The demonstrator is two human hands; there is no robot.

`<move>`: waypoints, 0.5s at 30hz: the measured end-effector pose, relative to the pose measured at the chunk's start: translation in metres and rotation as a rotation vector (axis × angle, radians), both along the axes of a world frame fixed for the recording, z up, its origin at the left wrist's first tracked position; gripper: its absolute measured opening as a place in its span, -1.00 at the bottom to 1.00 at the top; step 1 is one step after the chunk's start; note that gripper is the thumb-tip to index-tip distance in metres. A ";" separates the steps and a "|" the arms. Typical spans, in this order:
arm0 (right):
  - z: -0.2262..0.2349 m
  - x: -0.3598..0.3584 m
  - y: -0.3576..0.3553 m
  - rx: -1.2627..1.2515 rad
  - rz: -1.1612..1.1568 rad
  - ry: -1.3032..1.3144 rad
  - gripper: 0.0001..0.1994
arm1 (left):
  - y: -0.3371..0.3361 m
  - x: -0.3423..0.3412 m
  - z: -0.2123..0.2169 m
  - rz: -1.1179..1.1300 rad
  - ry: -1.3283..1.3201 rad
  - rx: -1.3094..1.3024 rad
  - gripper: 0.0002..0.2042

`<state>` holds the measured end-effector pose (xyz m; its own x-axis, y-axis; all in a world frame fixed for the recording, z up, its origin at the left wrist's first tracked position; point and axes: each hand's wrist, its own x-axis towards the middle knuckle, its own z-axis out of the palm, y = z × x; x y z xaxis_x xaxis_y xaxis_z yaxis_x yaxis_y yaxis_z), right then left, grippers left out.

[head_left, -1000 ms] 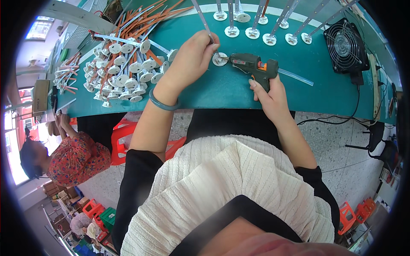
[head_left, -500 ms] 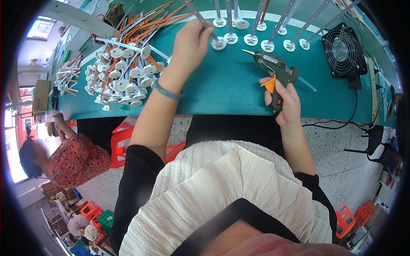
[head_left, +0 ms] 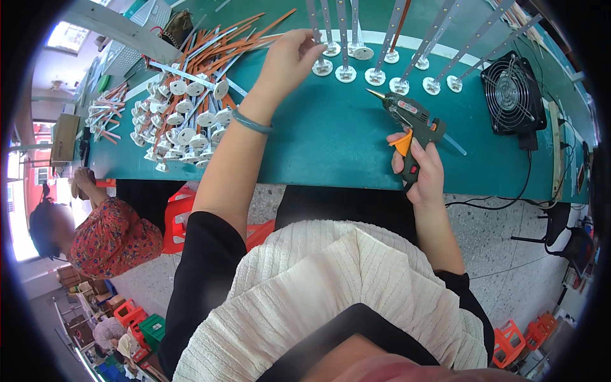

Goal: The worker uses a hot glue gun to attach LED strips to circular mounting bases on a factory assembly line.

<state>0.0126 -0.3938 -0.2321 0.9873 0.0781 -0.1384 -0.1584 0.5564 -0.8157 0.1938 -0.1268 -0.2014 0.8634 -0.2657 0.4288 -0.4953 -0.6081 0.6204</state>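
Observation:
My left hand [head_left: 294,62] reaches to the far side of the bench, its thumb and fingers pinched on an LED strip [head_left: 312,18]. That strip stands nearly upright on a round white base [head_left: 322,67], which rests on the green surface. My right hand [head_left: 425,167] is wrapped round the handle of a dark green glue gun [head_left: 410,113] with an orange trigger. The gun's metal nozzle points to the far left, and a clear glue stick [head_left: 456,144] sticks out of its back. Several more LED strips [head_left: 387,35] on white bases stand in rows beside my left hand.
At left lies a heap of strips with white round bases [head_left: 184,121], orange and white strips fanning behind. A smaller bundle [head_left: 106,111] lies farther left. A black fan [head_left: 513,92] stands at right, its cable hanging over the bench edge. Another person [head_left: 111,235] sits at left.
The strip in my left hand has gone from tilted and blurred to nearly upright, its base now among the standing row. My right hand keeps the glue gun in much the same place.

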 end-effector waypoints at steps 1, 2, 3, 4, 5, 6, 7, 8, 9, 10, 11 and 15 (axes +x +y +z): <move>0.000 0.002 0.001 0.011 0.002 -0.013 -0.70 | 0.002 -0.001 0.004 -0.008 0.006 -0.058 -0.66; 0.000 0.003 0.001 0.022 0.006 -0.025 -0.70 | 0.004 -0.005 0.007 0.006 0.005 -0.056 -0.66; -0.001 0.002 0.001 0.025 0.023 -0.026 -0.70 | 0.005 -0.011 0.009 0.020 0.011 -0.034 -0.60; -0.003 0.001 -0.001 0.036 0.007 -0.021 -0.69 | 0.008 -0.016 0.014 0.034 0.015 -0.010 -0.53; -0.004 0.000 -0.003 0.048 -0.008 -0.015 -0.69 | 0.014 -0.022 0.021 0.050 0.011 -0.007 -0.53; -0.004 0.000 -0.004 0.057 -0.013 -0.020 -0.68 | 0.020 -0.028 0.028 0.051 -0.071 0.051 -0.50; -0.004 0.001 -0.004 0.060 0.003 -0.022 -0.68 | 0.028 -0.033 0.037 0.051 -0.153 0.110 -0.47; -0.005 0.000 -0.005 0.065 -0.005 -0.039 -0.67 | 0.042 -0.031 0.048 0.089 -0.200 0.123 -0.58; -0.006 -0.001 -0.007 0.069 -0.017 -0.057 -0.67 | 0.065 -0.020 0.053 0.170 -0.236 0.101 -0.72; -0.008 -0.001 -0.007 0.053 -0.021 -0.065 -0.67 | 0.088 -0.010 0.065 0.241 -0.176 0.130 -0.79; -0.006 -0.002 -0.006 0.052 -0.016 -0.059 -0.67 | 0.109 -0.006 0.082 0.298 -0.130 0.275 -0.74; -0.004 0.001 0.001 0.037 0.038 -0.073 -0.66 | 0.193 0.012 0.067 0.447 0.061 0.906 -0.66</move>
